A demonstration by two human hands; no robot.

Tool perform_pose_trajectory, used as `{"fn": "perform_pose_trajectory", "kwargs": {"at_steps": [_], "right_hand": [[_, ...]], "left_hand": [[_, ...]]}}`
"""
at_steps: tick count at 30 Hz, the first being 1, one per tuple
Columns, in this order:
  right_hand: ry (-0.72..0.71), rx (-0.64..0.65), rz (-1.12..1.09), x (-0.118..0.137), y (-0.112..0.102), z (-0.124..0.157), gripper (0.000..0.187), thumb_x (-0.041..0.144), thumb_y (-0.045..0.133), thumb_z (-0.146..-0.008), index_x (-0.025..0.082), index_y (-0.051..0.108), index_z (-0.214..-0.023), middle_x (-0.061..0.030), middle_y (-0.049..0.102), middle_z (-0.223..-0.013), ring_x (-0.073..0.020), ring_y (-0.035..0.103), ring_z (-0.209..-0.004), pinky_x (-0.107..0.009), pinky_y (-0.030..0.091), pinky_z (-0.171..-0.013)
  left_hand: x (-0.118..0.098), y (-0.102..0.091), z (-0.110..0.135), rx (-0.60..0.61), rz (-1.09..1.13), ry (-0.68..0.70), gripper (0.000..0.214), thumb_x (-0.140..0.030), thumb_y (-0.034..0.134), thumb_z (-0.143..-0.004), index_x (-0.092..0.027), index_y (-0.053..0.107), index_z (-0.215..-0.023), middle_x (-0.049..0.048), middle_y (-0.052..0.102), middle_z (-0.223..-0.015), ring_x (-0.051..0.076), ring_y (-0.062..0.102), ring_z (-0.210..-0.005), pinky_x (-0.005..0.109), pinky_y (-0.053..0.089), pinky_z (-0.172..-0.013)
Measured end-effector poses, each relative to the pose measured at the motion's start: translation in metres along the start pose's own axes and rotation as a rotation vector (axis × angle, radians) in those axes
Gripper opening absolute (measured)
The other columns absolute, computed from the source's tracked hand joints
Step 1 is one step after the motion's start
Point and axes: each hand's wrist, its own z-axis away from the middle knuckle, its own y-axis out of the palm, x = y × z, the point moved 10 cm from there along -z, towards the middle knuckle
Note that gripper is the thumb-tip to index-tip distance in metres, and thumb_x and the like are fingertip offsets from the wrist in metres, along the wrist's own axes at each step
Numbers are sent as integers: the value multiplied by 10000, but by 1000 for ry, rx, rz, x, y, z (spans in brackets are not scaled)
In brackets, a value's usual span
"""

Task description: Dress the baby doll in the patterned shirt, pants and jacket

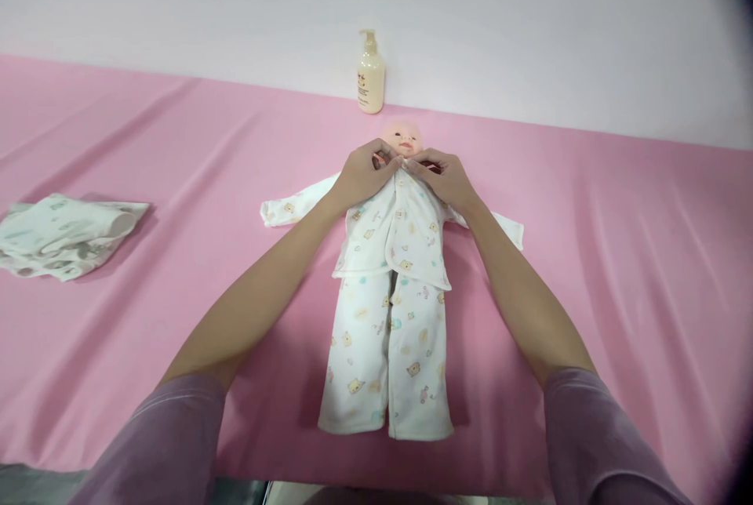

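A baby doll (402, 136) lies on its back on a pink sheet (588, 254), head away from me. It wears a white printed top (400, 230) and matching trousers (385, 348). My left hand (363, 174) and my right hand (442, 176) meet at the doll's neck. Both pinch the top's collar edges together just under the chin. The fingers of each hand are closed on the fabric. The doll's arms are spread sideways in the sleeves.
A cream pump bottle (370, 74) stands behind the doll's head against the pale wall. A folded heap of printed cloth (64, 234) lies on the sheet at the far left. The sheet's near edge runs along the bottom of the view.
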Motion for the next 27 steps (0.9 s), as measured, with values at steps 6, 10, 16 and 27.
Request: {"fn": "perform_pose_trajectory", "kwargs": {"at_steps": [6, 10, 16, 27], "right_hand": [[16, -50, -31, -4, 0, -2, 643, 887, 940, -852, 296, 813, -1069, -59, 875, -1104, -274, 817, -1077, -475, 672, -1073], [92, -98, -6, -9, -1, -1, 629, 842, 953, -869, 301, 738, -1106, -61, 868, -1127, -263, 814, -1104, -457, 677, -1078], [132, -32, -56, -4, 1, -1, 615, 788, 1011, -829, 281, 760, -1070, -73, 869, -1150, -281, 813, -1137, -485, 673, -1116], [132, -141, 157, -15, -14, -1, 593, 783, 1003, -840, 270, 794, -1053, -75, 850, -1120, -267, 768, -1036, -458, 660, -1003]], "left_hand": [[-4, 2, 1, 20, -53, 30, 95, -286, 778, -1082, -198, 815, -1081, 81, 824, -1089, 222, 705, -935, 359, 566, -907], [-4, 4, 0, 38, -67, 34, 137, -311, 765, -1077, -210, 857, -1091, 94, 831, -1149, 248, 711, -996, 386, 561, -941], [0, 9, -3, 102, -8, -21, 163, -319, 750, -1090, -197, 857, -1073, 92, 830, -1122, 243, 700, -974, 387, 574, -956], [11, 5, -2, 37, 58, -100, 146, -299, 857, -1032, -207, 790, -1124, 80, 772, -1025, 244, 693, -948, 379, 591, -916]]}}
